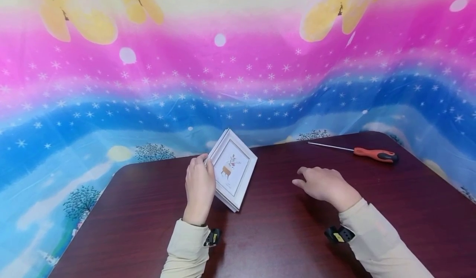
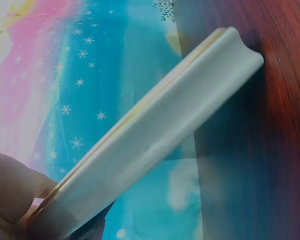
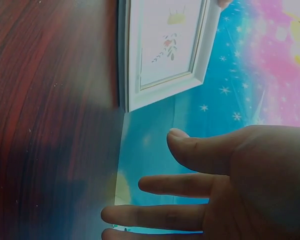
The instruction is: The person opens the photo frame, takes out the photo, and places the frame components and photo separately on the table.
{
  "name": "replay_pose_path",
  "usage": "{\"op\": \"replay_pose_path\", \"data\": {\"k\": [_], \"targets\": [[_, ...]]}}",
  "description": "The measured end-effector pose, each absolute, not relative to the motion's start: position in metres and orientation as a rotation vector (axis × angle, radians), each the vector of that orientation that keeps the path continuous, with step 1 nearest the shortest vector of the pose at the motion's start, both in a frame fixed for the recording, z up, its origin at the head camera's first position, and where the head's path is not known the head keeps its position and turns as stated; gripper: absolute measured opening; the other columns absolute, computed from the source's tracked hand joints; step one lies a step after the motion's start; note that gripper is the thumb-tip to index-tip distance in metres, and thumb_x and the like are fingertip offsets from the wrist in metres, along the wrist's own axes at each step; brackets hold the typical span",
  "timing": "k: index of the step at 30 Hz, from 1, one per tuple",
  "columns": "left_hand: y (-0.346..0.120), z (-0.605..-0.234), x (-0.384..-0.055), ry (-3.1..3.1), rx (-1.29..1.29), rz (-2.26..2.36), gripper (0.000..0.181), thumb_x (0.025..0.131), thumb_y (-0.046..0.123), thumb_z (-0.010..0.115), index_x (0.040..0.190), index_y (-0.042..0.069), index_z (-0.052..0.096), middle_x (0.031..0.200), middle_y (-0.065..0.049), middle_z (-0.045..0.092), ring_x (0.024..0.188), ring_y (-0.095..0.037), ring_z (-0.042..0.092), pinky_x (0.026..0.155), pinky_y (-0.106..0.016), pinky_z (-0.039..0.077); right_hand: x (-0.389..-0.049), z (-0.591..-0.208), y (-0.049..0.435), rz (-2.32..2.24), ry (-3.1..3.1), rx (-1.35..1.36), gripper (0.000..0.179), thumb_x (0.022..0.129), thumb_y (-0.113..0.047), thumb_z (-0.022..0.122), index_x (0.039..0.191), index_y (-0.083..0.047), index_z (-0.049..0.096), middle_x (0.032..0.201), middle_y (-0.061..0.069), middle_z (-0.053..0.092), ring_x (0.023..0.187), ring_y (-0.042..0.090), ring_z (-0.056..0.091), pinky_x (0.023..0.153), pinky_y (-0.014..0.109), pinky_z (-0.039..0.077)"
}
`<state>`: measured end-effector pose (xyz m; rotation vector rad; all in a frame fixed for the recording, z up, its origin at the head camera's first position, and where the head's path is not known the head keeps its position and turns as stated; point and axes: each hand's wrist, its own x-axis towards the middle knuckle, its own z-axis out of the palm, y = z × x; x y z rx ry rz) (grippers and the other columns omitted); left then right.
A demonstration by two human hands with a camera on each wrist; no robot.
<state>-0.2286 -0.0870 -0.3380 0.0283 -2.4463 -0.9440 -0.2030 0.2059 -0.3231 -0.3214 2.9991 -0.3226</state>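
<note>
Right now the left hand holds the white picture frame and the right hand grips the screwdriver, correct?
Not quite: the right hand is empty, and the head view shows the screwdriver lying on the table. The left hand does hold the white picture frame.

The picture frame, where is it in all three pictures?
Head: the picture frame is just below the middle, held by the left hand.
Left wrist: edge-on, slanting from bottom left to upper right.
Right wrist: top middle, front showing.
Shared landmark: the snowflake cloth, seen in all three.
</note>
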Motion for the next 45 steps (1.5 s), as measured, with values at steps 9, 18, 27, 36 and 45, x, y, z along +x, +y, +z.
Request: {"op": "replay_pose_path", "data": {"k": [9, 18, 27, 36, 45], "targets": [[-0.084, -0.335, -0.226, -2.405, 0.010, -0.843, 0.033, 0.105, 0.018, 0.051, 0.129, -0.002, 0.061, 0.120, -0.019, 0.061, 0.112, -0.035, 0.055, 0.090, -0.051, 0.049, -0.204, -0.324, 0.205, -0.310, 2.989, -0.316, 0.053, 0.099, -0.036, 0.059, 0.136, 0.002, 0.056, 0.128, 0.025, 0.060, 0.117, 0.044, 0.056, 0.090, 0.064, 0.044], [-0.082, -0.336, -0.225, -2.298, -0.127, -0.597, 0.031, 0.100, 0.014, 0.059, 0.127, -0.002, 0.062, 0.113, -0.018, 0.062, 0.101, -0.034, 0.057, 0.071, -0.048, 0.056, -0.205, -0.324, 0.203, -0.307, 2.991, -0.324, 0.052, 0.099, -0.036, 0.059, 0.136, 0.002, 0.056, 0.128, 0.025, 0.061, 0.117, 0.044, 0.057, 0.090, 0.064, 0.045], [-0.075, -0.329, -0.218, -2.335, -0.182, -0.635, 0.031, 0.095, 0.017, 0.065, 0.121, 0.000, 0.066, 0.109, -0.015, 0.066, 0.090, -0.033, 0.063, 0.069, -0.049, 0.055, -0.206, -0.323, 0.200, -0.306, 2.991, -0.328, 0.053, 0.099, -0.035, 0.059, 0.136, 0.002, 0.056, 0.128, 0.025, 0.061, 0.117, 0.044, 0.057, 0.089, 0.064, 0.045], [-0.075, -0.323, -0.213, -2.441, -0.143, -0.738, 0.032, 0.097, 0.024, 0.062, 0.117, 0.000, 0.068, 0.105, -0.015, 0.069, 0.087, -0.036, 0.069, 0.071, -0.053, 0.055, -0.206, -0.320, 0.202, -0.304, 2.991, -0.326, 0.053, 0.099, -0.036, 0.059, 0.137, 0.002, 0.055, 0.126, 0.024, 0.062, 0.115, 0.043, 0.058, 0.086, 0.063, 0.047], [-0.058, -0.317, -0.206, -2.563, -0.193, -0.753, 0.033, 0.094, 0.029, 0.066, 0.116, 0.005, 0.070, 0.100, -0.011, 0.070, 0.083, -0.030, 0.068, 0.069, -0.049, 0.055, -0.206, -0.321, 0.207, -0.304, 2.978, -0.302, 0.055, 0.099, -0.037, 0.058, 0.137, 0.002, 0.054, 0.130, 0.026, 0.059, 0.118, 0.045, 0.055, 0.088, 0.063, 0.046]]}}
